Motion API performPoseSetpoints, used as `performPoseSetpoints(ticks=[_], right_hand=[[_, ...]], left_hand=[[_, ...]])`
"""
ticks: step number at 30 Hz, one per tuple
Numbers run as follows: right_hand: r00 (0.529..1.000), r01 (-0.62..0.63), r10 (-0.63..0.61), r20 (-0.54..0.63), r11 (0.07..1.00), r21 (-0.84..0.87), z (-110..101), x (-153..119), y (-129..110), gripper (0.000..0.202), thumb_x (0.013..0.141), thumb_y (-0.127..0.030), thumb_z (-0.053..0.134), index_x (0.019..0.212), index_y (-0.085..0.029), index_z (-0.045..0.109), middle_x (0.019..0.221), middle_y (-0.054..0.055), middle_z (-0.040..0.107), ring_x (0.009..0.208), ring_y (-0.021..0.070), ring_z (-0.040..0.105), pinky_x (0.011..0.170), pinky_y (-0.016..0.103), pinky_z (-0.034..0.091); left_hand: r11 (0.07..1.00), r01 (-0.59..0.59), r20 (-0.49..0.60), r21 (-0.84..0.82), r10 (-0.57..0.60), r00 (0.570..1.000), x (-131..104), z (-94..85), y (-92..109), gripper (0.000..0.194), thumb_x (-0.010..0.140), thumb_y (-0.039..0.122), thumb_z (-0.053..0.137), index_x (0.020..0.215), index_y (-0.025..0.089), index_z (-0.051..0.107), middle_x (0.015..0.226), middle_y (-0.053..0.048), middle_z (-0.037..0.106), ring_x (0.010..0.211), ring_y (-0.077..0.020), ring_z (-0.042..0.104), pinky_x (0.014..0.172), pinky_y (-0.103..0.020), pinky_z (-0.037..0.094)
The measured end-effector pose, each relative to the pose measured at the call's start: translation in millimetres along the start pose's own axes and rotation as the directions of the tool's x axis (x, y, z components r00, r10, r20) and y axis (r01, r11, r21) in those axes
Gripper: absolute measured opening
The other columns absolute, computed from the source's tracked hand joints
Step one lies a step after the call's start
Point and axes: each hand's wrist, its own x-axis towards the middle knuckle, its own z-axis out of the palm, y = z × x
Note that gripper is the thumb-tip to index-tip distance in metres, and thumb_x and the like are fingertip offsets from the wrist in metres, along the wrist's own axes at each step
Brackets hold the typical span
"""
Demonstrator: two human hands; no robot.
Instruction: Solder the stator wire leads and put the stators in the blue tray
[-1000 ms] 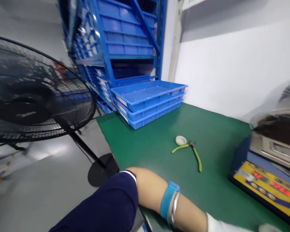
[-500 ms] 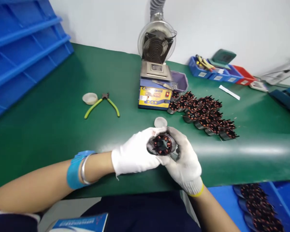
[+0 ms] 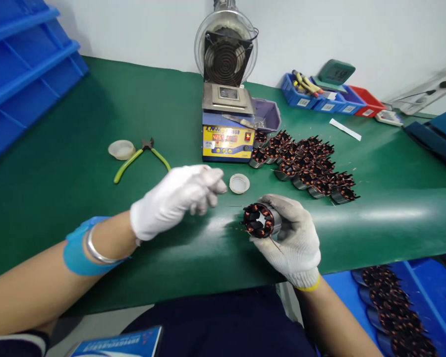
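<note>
My right hand, in a white knitted glove, grips a motor stator by its steel outer wall. The stator is tilted with its open, copper-wound face toward the left, and loose wire ends stick out of it. My left hand, also white-gloved, is in the air left of the stator and apart from it. Its fingers are loosely bent and slightly apart, with nothing visible in them. Behind that hand lie green-handled cutting pliers, one handle partly hidden. A small round white dish stands between and beyond my hands.
A yellow-and-blue solder pot with a lit display stands at the back, a fan behind it. Several stators stand to its right. A second dish is left. Blue racks rise far left; a blue tray holds more stators.
My left hand has let go of the stator and moved left, toward the pliers. My right hand keeps the stator, now turned with its face more to the left. The camera view has shifted slightly.
</note>
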Motion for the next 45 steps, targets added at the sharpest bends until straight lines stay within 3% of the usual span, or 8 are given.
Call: performPoseSetpoints(ticks=[3,7,12,18,24,30,37,45], right_hand=[[0.998,0.022,-0.020,0.052,0.999,-0.031,3.8,-0.8,0.9,0.054,0.083,-0.027,0.074,0.132,-0.024,0.054,0.119,0.010,0.067,0.108,0.0256,0.069,0.091,0.043,0.063],[0.990,0.086,-0.082,0.116,0.996,-0.028,4.8,-2.1,1.9,0.056,0.086,-0.027,0.071,0.138,-0.024,0.051,0.123,0.011,0.063,0.113,0.0262,0.065,0.094,0.044,0.061],[0.999,0.025,-0.022,0.044,0.997,-0.069,3.8,-2.7,2.9,0.054,0.086,-0.032,0.073,0.136,-0.024,0.053,0.122,0.011,0.061,0.111,0.0276,0.064,0.093,0.046,0.060],[0.992,0.085,-0.073,0.101,0.990,-0.111,4.3,-4.2,3.1,0.056,0.086,-0.026,0.071,0.137,-0.024,0.051,0.123,0.011,0.061,0.113,0.0265,0.063,0.093,0.044,0.061],[0.998,0.015,-0.006,0.056,0.986,-0.167,1.9,-1.5,4.8,0.052,0.084,-0.029,0.072,0.132,-0.023,0.053,0.119,0.010,0.062,0.108,0.0263,0.065,0.090,0.046,0.062],[0.994,0.045,-0.025,0.104,0.980,-0.193,4.8,0.8,3.7,0.051,0.084,-0.029,0.071,0.131,-0.024,0.053,0.120,0.010,0.063,0.110,0.0267,0.066,0.091,0.046,0.062],[0.987,-0.158,0.155,-0.038,0.915,-0.371,0.7,19.5,30.5,0.049,0.077,-0.030,0.074,0.122,-0.020,0.060,0.122,0.015,0.066,0.112,0.0301,0.069,0.096,0.046,0.061],[0.892,-0.129,0.337,0.302,0.829,-0.545,0.2,61.3,41.4,0.059,0.073,-0.032,0.076,0.130,-0.021,0.067,0.119,0.011,0.070,0.105,0.0310,0.070,0.089,0.046,0.060]], left_hand=[[0.983,-0.060,0.081,0.171,0.046,0.996,-0.8,23.0,-12.4,0.037,0.091,0.051,0.061,0.076,0.017,0.063,0.067,-0.001,0.065,0.054,-0.0095,0.056,0.049,-0.019,0.043],[0.993,0.117,0.145,0.027,-0.120,0.982,-3.7,27.1,-9.1,0.038,0.086,0.047,0.063,0.062,0.019,0.052,0.051,0.003,0.051,0.041,-0.0077,0.042,0.038,-0.019,0.034],[0.991,0.121,-0.028,-0.061,-0.123,0.992,-0.8,14.2,-3.5,0.042,0.079,0.056,0.068,0.064,0.019,0.054,0.051,0.002,0.054,0.039,-0.0086,0.046,0.035,-0.019,0.031],[0.946,0.323,0.246,-0.008,-0.311,0.918,-6.3,33.0,-7.6,0.041,0.084,0.054,0.066,0.066,0.019,0.054,0.050,0.004,0.055,0.036,-0.0066,0.042,0.036,-0.018,0.033],[0.989,0.126,-0.127,-0.076,-0.135,0.983,8.4,6.4,1.9,0.048,0.079,0.059,0.071,0.062,0.020,0.050,0.046,0.005,0.050,0.033,-0.0068,0.039,0.032,-0.018,0.026],[0.997,0.072,0.046,0.009,-0.073,0.996,0.6,28.7,-16.8,0.035,0.088,0.043,0.067,0.066,0.019,0.055,0.056,0.004,0.058,0.046,-0.0075,0.050,0.043,-0.018,0.041],[0.983,0.056,-0.160,-0.173,-0.084,0.984,13.0,12.2,-18.4,0.024,0.087,0.033,0.068,0.073,0.017,0.058,0.057,0.003,0.063,0.042,-0.0075,0.052,0.042,-0.017,0.043],[0.990,0.060,-0.166,-0.125,-0.080,0.983,34.9,7.4,-63.4,0.033,0.086,0.045,0.073,0.079,0.016,0.058,0.068,-0.001,0.066,0.051,-0.0113,0.061,0.052,-0.024,0.052]])
